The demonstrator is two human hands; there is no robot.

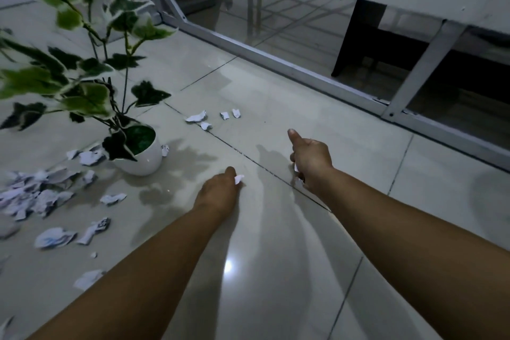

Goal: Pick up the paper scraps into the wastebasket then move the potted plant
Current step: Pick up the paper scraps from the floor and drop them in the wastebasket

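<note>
We are in the first step — gathering paper scraps — and both hands are down at the tiled floor (276,270). Our left hand (218,193) is closed with a small white scrap (239,179) pinched at its fingertips. Our right hand (310,159) has the thumb stuck out and the other fingers curled under; bits of white show beneath it, so its grip seems closed on a scrap, though we cannot tell how much it has.

Plenty is left. A heap of scraps (36,196) lies to the left of the potted plant (138,154), some touching its white pot, with loose pieces nearer us, and 4 small scraps (212,117) sit beyond our hands near a tile joint. The plant stands upright on the floor, unmoved.

The wastebasket is not in view — so we judge the next move is either to carry these pieces off to it, or reach forward for the 4 small ones first.
</note>
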